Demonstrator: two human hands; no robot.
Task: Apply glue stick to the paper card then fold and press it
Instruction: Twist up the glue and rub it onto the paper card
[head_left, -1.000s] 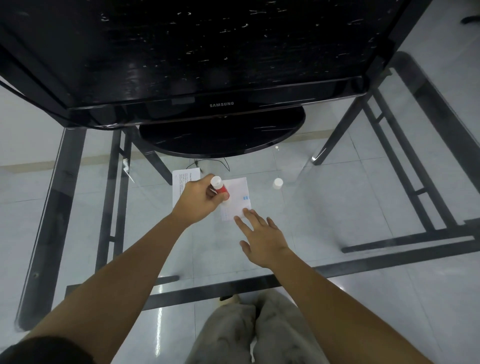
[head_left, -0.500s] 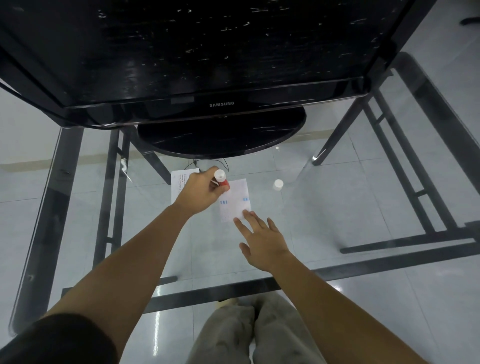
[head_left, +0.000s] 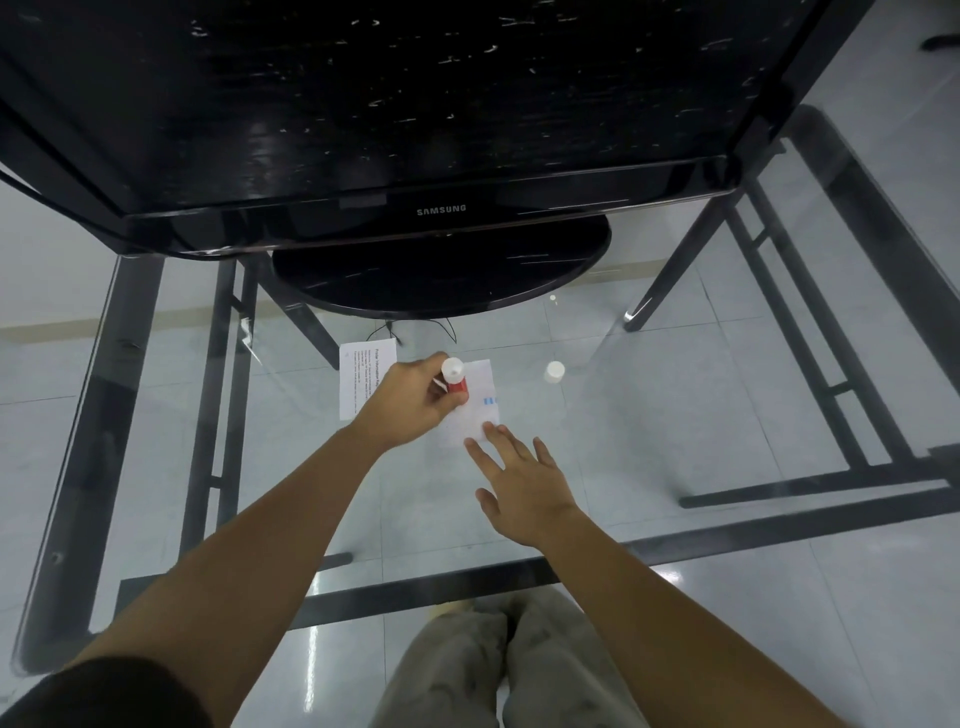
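The left hand (head_left: 410, 402) is closed around the glue stick (head_left: 456, 378), a red tube with a white end pointing up and away, held upright and slightly tilted over the paper card (head_left: 475, 410). The card lies flat on the glass desk (head_left: 675, 415), directly under and just right of that hand, its long axis running away from the person. The right hand (head_left: 524, 486) is open, fingers spread, its fingertips (head_left: 491, 431) resting on the card's near edge — pinning it, by the look of it. Whether the glue tip touches the paper is hidden behind the left hand. The card is white with small blue marks near its right side. A white cap (head_left: 554, 372) stands well apart to the right; a printed sheet (head_left: 363, 374) lies partly under the left hand.
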